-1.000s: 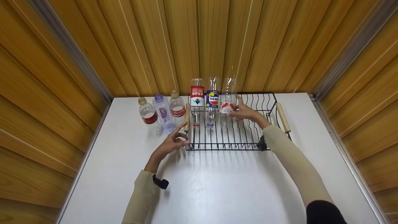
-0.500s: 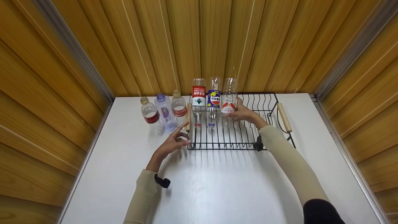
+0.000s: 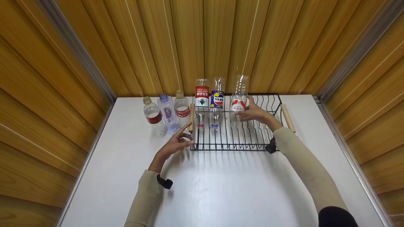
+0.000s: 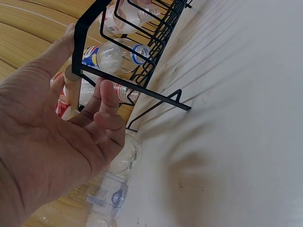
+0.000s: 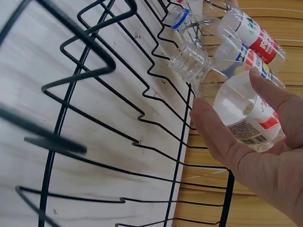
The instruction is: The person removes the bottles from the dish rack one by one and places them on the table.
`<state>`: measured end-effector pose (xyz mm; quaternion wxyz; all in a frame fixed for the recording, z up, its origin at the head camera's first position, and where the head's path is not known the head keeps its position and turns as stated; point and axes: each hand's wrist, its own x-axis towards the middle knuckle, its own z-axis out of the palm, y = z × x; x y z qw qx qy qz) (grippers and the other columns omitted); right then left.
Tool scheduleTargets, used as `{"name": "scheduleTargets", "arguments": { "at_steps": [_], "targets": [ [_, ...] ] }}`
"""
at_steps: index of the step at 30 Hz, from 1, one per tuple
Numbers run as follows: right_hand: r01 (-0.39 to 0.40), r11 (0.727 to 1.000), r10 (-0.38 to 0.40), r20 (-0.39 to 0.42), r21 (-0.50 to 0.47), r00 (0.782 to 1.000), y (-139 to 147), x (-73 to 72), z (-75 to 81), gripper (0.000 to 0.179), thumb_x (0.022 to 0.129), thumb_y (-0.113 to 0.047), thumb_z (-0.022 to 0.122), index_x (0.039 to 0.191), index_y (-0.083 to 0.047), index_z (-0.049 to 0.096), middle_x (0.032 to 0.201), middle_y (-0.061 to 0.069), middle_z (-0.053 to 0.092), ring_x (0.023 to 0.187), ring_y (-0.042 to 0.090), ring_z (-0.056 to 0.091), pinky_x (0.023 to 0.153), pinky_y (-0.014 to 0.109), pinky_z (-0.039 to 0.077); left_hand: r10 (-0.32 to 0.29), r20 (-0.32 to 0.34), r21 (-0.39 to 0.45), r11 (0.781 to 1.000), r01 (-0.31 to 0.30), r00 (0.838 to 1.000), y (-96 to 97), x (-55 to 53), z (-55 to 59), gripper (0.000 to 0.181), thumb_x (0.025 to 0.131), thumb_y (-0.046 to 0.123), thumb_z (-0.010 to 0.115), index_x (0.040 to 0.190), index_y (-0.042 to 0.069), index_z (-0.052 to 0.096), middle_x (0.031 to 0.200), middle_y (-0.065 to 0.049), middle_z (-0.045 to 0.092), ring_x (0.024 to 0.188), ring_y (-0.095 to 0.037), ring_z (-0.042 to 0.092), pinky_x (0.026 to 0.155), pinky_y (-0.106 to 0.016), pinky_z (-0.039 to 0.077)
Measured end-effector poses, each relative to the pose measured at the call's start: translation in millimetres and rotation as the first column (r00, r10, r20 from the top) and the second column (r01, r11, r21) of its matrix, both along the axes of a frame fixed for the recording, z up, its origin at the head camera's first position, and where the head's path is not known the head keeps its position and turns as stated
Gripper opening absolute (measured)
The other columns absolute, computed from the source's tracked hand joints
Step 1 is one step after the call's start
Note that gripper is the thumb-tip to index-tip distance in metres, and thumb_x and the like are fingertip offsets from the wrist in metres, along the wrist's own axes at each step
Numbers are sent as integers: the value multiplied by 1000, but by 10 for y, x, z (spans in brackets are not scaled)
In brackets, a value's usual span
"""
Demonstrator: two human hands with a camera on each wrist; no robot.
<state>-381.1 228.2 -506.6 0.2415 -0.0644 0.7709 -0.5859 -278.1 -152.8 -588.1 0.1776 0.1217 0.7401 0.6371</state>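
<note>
Over the wire rack, my right hand grips an upside-down clear plastic bottle with a red-and-white label. Its open neck points down toward the wires in the right wrist view, with my thumb and fingers on opposite sides of its body. My left hand is at the rack's left end. Its index finger reaches straight to the wooden handle, and the thumb lies by the front corner. In the left wrist view the other fingers of that hand bend loosely beside the black frame.
Two more bottles stand upside down in the rack: one with a red-and-white label, one with a blue label. Left of the rack are two red-labelled bottles and a purplish bottle. Wood-look walls enclose the white table.
My right hand has moved the bottle to the right, away from the blue-labelled one, and slightly higher in view. The left hand stays at the rack's left end.
</note>
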Motion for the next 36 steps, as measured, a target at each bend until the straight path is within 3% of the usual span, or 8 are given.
{"name": "scheduleTargets", "arguments": {
  "at_steps": [4,12,19,24,27,31,36],
  "targets": [
    [19,1000,-19,2,-5,1000,111,69,97,112,97,-11,70,159,-18,-24,138,30,40,104,26,65,103,49,53,-4,-7,-12,1000,4,1000,9,-12,-10,86,93,21,77,162,36,27,122,-18,60,84,-24,61,61,-22,41],
    [46,999,-46,-21,-13,999,278,239,214,111,97,-14,70,160,-21,-21,152,35,26,132,48,51,100,49,55,-5,-21,-28,1000,4,1000,-9,-11,-6,86,94,19,75,162,34,26,129,-28,57,90,-27,62,61,-23,41],
    [78,997,-79,-33,-26,996,380,380,274,107,96,-13,72,163,-21,-11,144,28,35,121,35,62,94,41,59,-12,-17,-23,1000,12,1000,-27,-8,2,86,94,21,75,163,34,26,131,-29,56,93,-23,64,64,-24,43],
    [56,996,-59,-42,-67,997,427,462,300,102,96,-14,71,164,-22,-5,147,27,36,115,28,64,97,43,58,-7,-13,-16,1000,6,1000,-32,0,-1,86,94,21,76,162,36,26,127,-22,58,93,-30,63,62,-25,42],
    [31,997,-35,-57,-69,998,440,497,309,99,96,-17,72,164,-22,1,152,28,34,121,33,60,97,43,58,-4,-15,-7,1000,4,1000,-38,4,-11,86,93,20,76,162,36,27,123,-18,59,91,-32,63,61,-26,42],
    [11,1000,-13,-68,-28,998,454,536,315,94,95,-24,74,164,-25,10,157,24,33,129,38,54,98,44,57,-7,-19,2,1000,7,1000,-36,2,-22,86,94,18,75,162,35,26,123,-21,59,90,-31,64,61,-24,42],
    [-17,999,14,-92,-35,996,483,585,312,85,95,-22,74,162,-21,22,151,21,40,113,21,63,92,38,59,-13,-21,-3,1000,13,1000,-14,-9,-23,86,94,17,74,163,35,25,128,-27,58,94,-34,65,63,-23,43]
  ]
}}
